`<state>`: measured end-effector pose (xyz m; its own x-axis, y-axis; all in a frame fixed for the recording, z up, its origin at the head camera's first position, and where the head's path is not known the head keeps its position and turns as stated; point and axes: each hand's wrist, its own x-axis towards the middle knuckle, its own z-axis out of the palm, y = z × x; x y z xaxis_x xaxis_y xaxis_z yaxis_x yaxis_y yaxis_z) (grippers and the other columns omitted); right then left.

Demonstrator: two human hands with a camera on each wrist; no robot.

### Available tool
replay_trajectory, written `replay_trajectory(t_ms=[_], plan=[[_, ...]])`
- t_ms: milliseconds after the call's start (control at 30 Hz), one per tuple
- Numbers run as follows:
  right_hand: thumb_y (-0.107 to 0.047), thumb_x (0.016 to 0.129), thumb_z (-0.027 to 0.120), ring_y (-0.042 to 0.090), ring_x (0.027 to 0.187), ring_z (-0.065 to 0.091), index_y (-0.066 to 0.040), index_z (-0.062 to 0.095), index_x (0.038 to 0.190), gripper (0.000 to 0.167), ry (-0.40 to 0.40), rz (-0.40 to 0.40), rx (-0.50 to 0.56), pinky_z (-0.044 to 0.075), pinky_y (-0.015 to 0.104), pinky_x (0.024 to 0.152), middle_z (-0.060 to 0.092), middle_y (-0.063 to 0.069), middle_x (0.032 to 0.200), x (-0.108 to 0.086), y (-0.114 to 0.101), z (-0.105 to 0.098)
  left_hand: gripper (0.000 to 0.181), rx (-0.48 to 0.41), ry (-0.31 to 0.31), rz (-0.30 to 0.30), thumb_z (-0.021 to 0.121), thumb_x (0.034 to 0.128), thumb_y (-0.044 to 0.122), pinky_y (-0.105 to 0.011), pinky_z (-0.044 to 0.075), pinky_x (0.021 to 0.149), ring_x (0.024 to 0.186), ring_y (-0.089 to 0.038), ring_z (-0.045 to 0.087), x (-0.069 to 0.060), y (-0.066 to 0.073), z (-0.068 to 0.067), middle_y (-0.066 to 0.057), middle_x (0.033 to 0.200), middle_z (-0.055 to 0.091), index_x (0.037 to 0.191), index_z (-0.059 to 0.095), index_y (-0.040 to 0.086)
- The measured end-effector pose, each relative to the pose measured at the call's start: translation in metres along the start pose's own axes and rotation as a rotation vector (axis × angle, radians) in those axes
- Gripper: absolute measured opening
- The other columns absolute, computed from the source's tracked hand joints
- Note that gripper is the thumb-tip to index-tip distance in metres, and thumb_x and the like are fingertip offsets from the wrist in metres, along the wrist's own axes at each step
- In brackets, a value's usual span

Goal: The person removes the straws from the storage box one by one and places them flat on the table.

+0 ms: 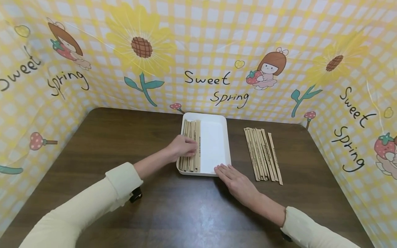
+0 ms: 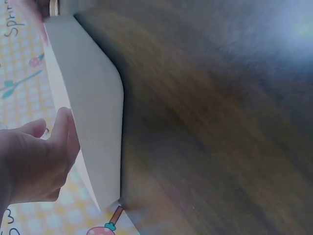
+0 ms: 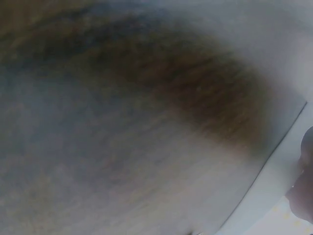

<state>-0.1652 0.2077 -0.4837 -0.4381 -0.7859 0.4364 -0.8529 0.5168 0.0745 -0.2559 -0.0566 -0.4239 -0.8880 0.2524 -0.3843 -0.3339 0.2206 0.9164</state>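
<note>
A white rectangular tray [image 1: 215, 141] lies lengthwise at the back middle of the table. Along its left side sits a row of slim sticks in printed brown paper sleeves [image 1: 193, 128]. My left hand [image 1: 182, 147] is over this row, with its fingertips on the sticks near the row's right edge. In the left wrist view its index finger reaches over the tray wall [image 2: 95, 112] and the thumb stands apart. My right hand [image 1: 238, 182] rests its extended fingers on the tray's front right corner. The right wrist view is blurred, showing the tray's pale side [image 3: 274, 181].
Right of the tray, a second group of paper-sleeved sticks [image 1: 257, 155] lies on the dark wooden table [image 1: 192, 210], one stick [image 1: 275, 158] slightly apart. A yellow checked cloth [image 1: 198, 44] hangs behind and on both sides.
</note>
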Motion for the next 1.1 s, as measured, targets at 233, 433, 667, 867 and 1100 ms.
replay_trajectory(t_ms=[233,433,667,867,1100], plan=[[0.012,0.079,0.061,0.032,0.124,0.057,0.01,0.057,0.134,0.055,-0.021,0.01,0.005,0.042,0.045,0.107,0.063,0.023,0.129,0.001,-0.001,-0.001,0.037,0.127,0.045,0.019,0.059,0.0935,-0.001,-0.029,0.056,0.086,0.099,-0.026,0.067,0.015,0.003,0.0,-0.025,0.126,0.061,0.129,0.059,-0.011],[0.012,0.077,0.066,0.032,0.122,0.059,0.009,0.058,0.132,0.056,-0.021,0.01,0.013,0.043,0.046,0.106,0.063,0.023,0.128,0.001,0.0,-0.002,0.011,0.268,0.091,0.058,0.061,0.0895,0.001,-0.021,0.053,0.066,0.063,-0.012,0.059,0.027,0.003,0.001,-0.012,0.085,0.067,0.088,0.071,-0.004],[0.013,0.077,0.065,0.032,0.121,0.06,0.01,0.058,0.132,0.056,-0.02,0.002,0.005,0.044,0.046,0.105,0.063,0.023,0.128,0.001,0.002,-0.001,0.037,0.365,0.12,0.1,0.065,0.0893,0.003,-0.019,0.053,0.056,0.054,-0.014,0.063,0.042,0.005,0.005,-0.01,0.061,0.065,0.054,0.057,0.006],[0.012,0.078,0.063,0.032,0.121,0.06,0.009,0.058,0.132,0.055,-0.022,0.012,0.008,0.043,0.045,0.106,0.063,0.022,0.127,0.001,0.002,-0.003,0.035,0.459,0.141,0.132,0.066,0.0888,0.005,-0.019,0.05,0.049,0.051,-0.016,0.065,0.051,0.006,0.012,-0.013,0.061,0.067,0.054,0.061,0.003],[0.014,0.075,0.069,0.032,0.119,0.061,0.009,0.059,0.131,0.057,-0.008,0.011,0.009,0.044,0.046,0.105,0.064,0.022,0.126,0.001,0.002,-0.001,0.029,0.548,0.16,0.184,0.064,0.0877,0.002,-0.017,0.034,0.041,0.046,-0.015,0.058,0.052,0.01,0.023,-0.013,0.06,0.067,0.06,0.068,-0.002]])
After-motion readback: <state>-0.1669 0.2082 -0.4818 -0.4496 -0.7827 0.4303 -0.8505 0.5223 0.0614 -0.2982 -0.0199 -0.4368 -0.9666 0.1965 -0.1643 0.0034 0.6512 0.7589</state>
